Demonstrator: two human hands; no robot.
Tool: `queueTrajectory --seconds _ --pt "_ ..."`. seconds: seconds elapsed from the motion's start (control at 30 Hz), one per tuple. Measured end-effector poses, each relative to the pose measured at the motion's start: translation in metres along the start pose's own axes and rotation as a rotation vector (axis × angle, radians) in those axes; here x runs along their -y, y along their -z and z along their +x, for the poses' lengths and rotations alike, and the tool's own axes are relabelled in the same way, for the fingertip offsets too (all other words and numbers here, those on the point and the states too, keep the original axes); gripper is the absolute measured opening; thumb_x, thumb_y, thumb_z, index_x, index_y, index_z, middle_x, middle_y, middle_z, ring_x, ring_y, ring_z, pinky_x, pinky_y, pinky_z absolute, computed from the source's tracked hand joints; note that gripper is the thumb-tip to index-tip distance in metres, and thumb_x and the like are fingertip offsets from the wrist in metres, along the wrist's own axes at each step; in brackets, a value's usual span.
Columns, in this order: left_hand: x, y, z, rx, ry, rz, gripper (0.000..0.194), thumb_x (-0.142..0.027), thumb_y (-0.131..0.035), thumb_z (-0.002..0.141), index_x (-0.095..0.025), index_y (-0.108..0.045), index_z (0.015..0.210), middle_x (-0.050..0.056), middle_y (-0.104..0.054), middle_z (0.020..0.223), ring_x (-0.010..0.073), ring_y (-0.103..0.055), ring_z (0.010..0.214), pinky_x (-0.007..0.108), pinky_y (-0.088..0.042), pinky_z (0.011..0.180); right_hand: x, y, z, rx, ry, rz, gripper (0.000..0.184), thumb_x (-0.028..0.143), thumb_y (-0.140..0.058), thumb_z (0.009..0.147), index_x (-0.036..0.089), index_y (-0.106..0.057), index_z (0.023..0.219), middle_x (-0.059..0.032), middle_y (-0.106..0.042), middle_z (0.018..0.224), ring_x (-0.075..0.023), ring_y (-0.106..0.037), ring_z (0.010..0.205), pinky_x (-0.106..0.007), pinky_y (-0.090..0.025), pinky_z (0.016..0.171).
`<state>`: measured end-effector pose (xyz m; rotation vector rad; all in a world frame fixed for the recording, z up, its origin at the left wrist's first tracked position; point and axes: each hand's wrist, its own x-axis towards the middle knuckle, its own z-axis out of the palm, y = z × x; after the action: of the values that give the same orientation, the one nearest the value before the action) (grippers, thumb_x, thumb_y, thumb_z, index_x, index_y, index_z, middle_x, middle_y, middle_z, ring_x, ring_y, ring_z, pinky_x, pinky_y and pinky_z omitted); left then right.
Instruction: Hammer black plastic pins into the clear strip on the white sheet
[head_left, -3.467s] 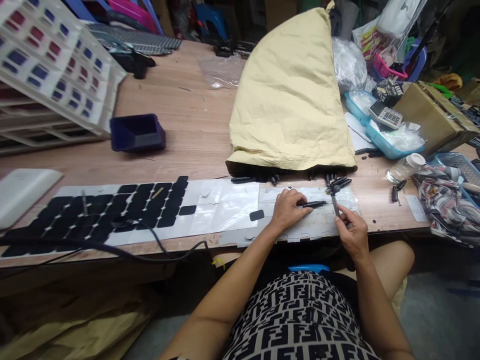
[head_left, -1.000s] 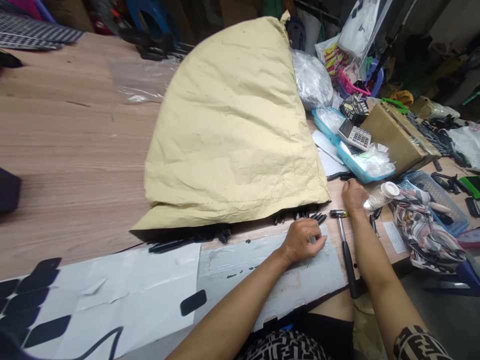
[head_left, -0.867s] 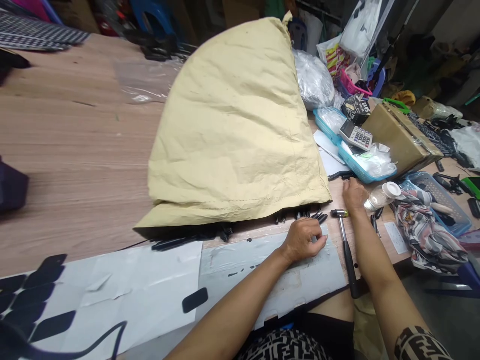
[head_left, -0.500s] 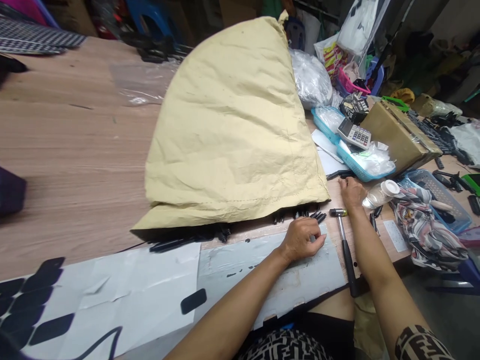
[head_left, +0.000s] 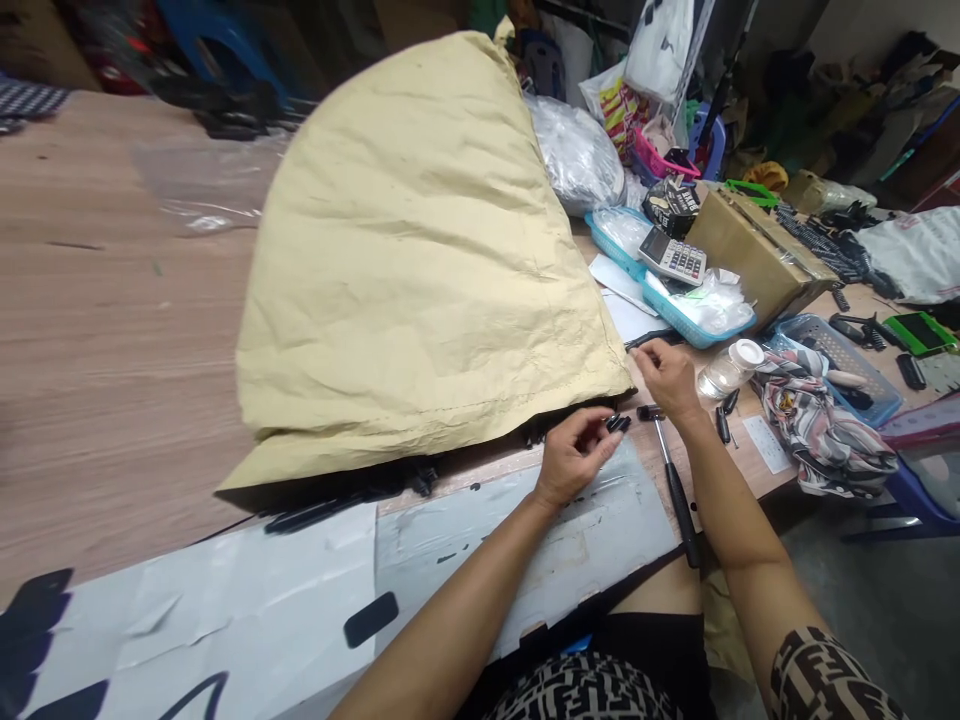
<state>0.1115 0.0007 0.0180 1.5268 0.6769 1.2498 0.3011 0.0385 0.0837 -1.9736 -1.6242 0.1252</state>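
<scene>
My left hand (head_left: 571, 455) hovers over the grey plastic sheet (head_left: 525, 540) with its fingers curled. It pinches a small black part (head_left: 619, 423) at the fingertips, just in front of the sack's open mouth. My right hand (head_left: 664, 375) rests on the wooden table (head_left: 112, 350) by the sack's right corner. Its fingers are pressed together beside a thin black stick (head_left: 651, 338), and what they hold is hidden. A small hammer (head_left: 673, 485) lies between my hands, its head near my right wrist. The big tan paper sack (head_left: 420, 260) lies on the table, and several black parts (head_left: 330, 505) spill from its mouth.
A blue basket (head_left: 675, 320) with a calculator (head_left: 671, 257), a cardboard box (head_left: 757, 250), a clear jar (head_left: 724, 370) and a patterned cloth (head_left: 817, 430) crowd the right side. White backing paper (head_left: 225, 620) with a black sticker (head_left: 371, 620) lies at the near edge.
My left hand has lifted off the grey sheet and curled round a small black part. My right hand has slid a little left toward the sack's corner. The hammer has not moved.
</scene>
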Motion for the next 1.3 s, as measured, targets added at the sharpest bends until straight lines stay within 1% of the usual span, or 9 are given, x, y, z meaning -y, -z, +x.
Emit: queueTrajectory --seconds 0.13,0.23,0.37,0.5,0.63,0.83,0.97,1.1,1.3 --pt "0.002 0.008 0.012 -0.274 0.198 -0.319 0.051 -0.042 -0.081 0.077 -0.019 -0.065 0.119 -0.004 -0.061 0.069 0.0068 -0.054 0.053 0.019 -0.047 0.053 0.041 -0.006 -0.019 0.372 0.182 0.513 0.03 0.045 -0.061 0.089 0.017 -0.067 0.078 0.0013 -0.063 0.069 -0.013 -0.056 0.066 -0.024 -0.043 0.065" --pt "0.006 0.014 0.019 -0.38 0.254 -0.414 0.047 -0.043 -0.086 0.07 -0.017 -0.072 0.107 -0.003 -0.065 0.069 0.0077 -0.056 0.052 0.02 -0.049 0.05 0.059 -0.015 -0.018 0.599 0.131 0.751 0.034 0.048 -0.064 0.086 0.017 -0.064 0.073 0.0028 -0.059 0.063 -0.0113 -0.053 0.059 -0.022 -0.041 0.056" --pt "0.005 0.019 0.021 -0.499 0.215 -0.363 0.031 -0.039 -0.087 0.068 -0.018 -0.079 0.09 -0.002 -0.069 0.073 0.0073 -0.057 0.054 0.021 -0.05 0.053 0.063 -0.021 -0.01 0.731 0.047 0.891 0.04 0.053 -0.071 0.08 0.015 -0.063 0.072 0.0045 -0.054 0.058 -0.0088 -0.047 0.054 -0.02 -0.035 0.048" --pt "-0.003 0.018 0.02 -0.527 0.131 -0.287 0.017 -0.032 -0.086 0.07 -0.019 -0.08 0.081 -0.003 -0.067 0.069 0.007 -0.058 0.055 0.02 -0.049 0.055 0.057 -0.019 -0.012 0.732 -0.038 0.946 0.044 0.057 -0.073 0.079 0.014 -0.064 0.074 0.0063 -0.047 0.055 -0.0062 -0.038 0.049 -0.019 -0.026 0.043" --pt "-0.009 0.016 0.02 -0.501 0.191 -0.358 0.019 -0.033 -0.085 0.071 -0.018 -0.079 0.081 -0.002 -0.068 0.069 0.0071 -0.058 0.053 0.02 -0.048 0.055 0.047 -0.012 -0.014 0.74 -0.071 1.032 0.045 0.056 -0.065 0.088 0.012 -0.071 0.083 0.0082 -0.035 0.054 -0.0052 -0.029 0.046 -0.019 -0.023 0.042" --pt "-0.014 0.018 0.022 -0.474 0.304 -0.527 0.032 -0.04 -0.087 0.068 -0.017 -0.078 0.088 0.001 -0.071 0.071 0.0087 -0.061 0.057 0.022 -0.052 0.061 0.032 -0.01 -0.008 0.9 -0.146 1.267 0.046 0.037 -0.072 0.082 0.017 -0.07 0.123 0.0005 -0.061 0.081 -0.0084 -0.051 0.063 -0.02 -0.043 0.055" --pt "-0.016 0.02 0.025 -0.483 0.33 -0.584 0.033 -0.036 -0.088 0.066 -0.017 -0.078 0.092 0.0 -0.07 0.067 0.0081 -0.06 0.056 0.021 -0.051 0.061 0.029 -0.021 -0.007 0.764 -0.088 1.255 0.048 0.029 -0.079 0.078 0.02 -0.069 0.124 -0.0006 -0.07 0.089 -0.0078 -0.057 0.067 -0.02 -0.048 0.063" --pt "-0.015 0.022 0.029 -0.509 0.343 -0.599 0.031 -0.033 -0.088 0.064 -0.017 -0.076 0.087 0.001 -0.072 0.071 0.0067 -0.058 0.053 0.02 -0.048 0.057 0.029 -0.027 -0.006 0.635 -0.083 1.193 0.04 0.031 -0.087 0.069 0.018 -0.075 0.104 -0.0018 -0.074 0.082 -0.0095 -0.06 0.063 -0.023 -0.051 0.061" --pt "-0.013 0.023 0.031 -0.519 0.345 -0.576 0.032 -0.037 -0.089 0.063 -0.016 -0.076 0.083 0.0 -0.07 0.07 0.0049 -0.053 0.05 0.018 -0.044 0.052 0.034 -0.026 -0.009 0.604 0.0 1.033 0.032 0.037 -0.084 0.073 0.019 -0.08 0.099 -0.0037 -0.075 0.091 -0.01 -0.062 0.064 -0.023 -0.052 0.059"
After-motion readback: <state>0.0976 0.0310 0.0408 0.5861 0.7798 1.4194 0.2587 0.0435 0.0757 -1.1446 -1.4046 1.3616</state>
